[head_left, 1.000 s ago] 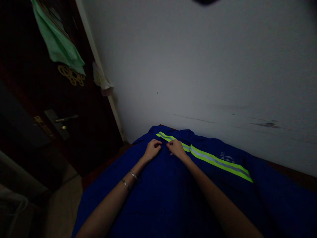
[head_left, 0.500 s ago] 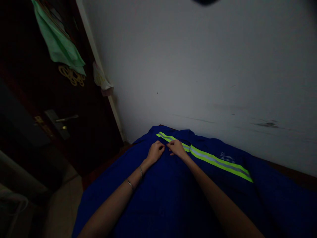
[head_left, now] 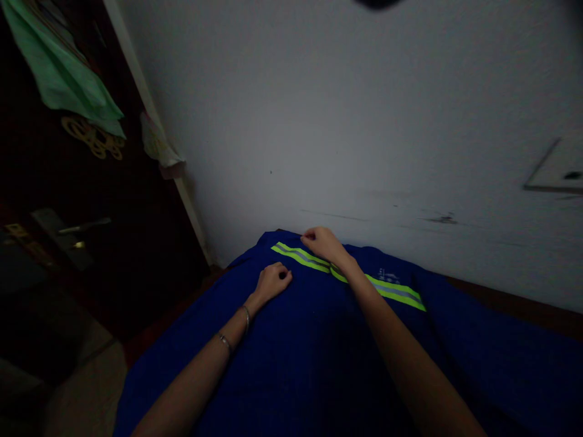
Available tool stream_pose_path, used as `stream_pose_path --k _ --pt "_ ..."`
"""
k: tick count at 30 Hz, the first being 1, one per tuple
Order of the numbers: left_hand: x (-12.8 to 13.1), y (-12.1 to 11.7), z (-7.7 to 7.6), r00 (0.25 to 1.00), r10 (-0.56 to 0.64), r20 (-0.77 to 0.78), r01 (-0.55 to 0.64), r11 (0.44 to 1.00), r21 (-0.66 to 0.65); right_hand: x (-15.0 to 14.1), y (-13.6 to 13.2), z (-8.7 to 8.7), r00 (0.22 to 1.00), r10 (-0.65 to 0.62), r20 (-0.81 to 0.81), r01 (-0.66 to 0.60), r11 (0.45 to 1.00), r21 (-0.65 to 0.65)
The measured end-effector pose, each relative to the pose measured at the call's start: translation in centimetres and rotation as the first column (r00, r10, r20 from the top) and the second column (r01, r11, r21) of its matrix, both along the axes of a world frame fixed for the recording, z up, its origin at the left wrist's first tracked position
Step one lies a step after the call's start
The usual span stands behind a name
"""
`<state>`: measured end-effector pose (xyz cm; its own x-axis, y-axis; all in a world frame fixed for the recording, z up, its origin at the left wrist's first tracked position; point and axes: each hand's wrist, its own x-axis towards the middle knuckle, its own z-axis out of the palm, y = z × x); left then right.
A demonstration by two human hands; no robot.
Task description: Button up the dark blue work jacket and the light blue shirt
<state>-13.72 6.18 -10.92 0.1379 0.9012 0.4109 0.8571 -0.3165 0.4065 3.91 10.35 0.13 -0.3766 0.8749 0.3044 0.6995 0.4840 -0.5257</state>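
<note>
A blue work jacket point(head_left: 268, 352) lies spread out in front of me, with a yellow-green and grey reflective strip point(head_left: 304, 258) across its upper part and small white print on the right side. My left hand point(head_left: 272, 281) rests on the jacket just below the strip, thumb and forefinger curled together in a ring. Over the top edge of the jacket, beyond the strip, my right hand point(head_left: 324, 244) has its fingers pinched. Whatever lies between the fingertips of either hand is too small and dark to make out. Two bracelets circle my left wrist.
Behind the jacket rises a pale, scuffed wall point(head_left: 282, 121), with a socket plate point(head_left: 558, 167) at the right. A dark door point(head_left: 141, 243) with a lever handle point(head_left: 84, 226) stands at the left, hung with a green cloth point(head_left: 68, 76). A plastic bag point(head_left: 159, 145) hangs by the frame.
My right hand has moved away from my left, up past the reflective strip to the jacket's top edge. The left hand stays below the strip. The view has turned right, bringing in the socket.
</note>
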Motion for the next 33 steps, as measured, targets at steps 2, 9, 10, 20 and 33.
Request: stream_pose_path --k 2,9,10,20,33 --pt "0.3 -0.5 0.2 1.000 0.000 -0.021 0.001 0.999 0.049 1.6 -0.9 2.4 0.999 0.015 -0.046 -0.015 1.000 0.019" --pt "4.1 -1.6 1.8 0.981 -0.072 0.177 0.086 0.994 -0.069 9.1 -3.5 1.4 0.997 0.037 0.075 -0.014 0.960 -0.281" --pt "4.9 -1.9 2.2 0.966 -0.114 0.231 0.146 0.981 -0.126 10.4 -3.9 0.5 0.994 0.027 0.104 0.011 0.938 -0.347" --pt "10.9 -2.8 2.5 0.932 -0.242 0.270 0.341 0.836 -0.429 17.5 -7.1 -4.6 0.986 -0.133 0.099 0.164 0.704 -0.691" --pt "14.5 0.1 2.8 0.915 -0.223 0.336 0.400 0.607 -0.687 17.0 -8.1 -6.1 0.976 -0.216 -0.003 0.130 0.599 -0.790"
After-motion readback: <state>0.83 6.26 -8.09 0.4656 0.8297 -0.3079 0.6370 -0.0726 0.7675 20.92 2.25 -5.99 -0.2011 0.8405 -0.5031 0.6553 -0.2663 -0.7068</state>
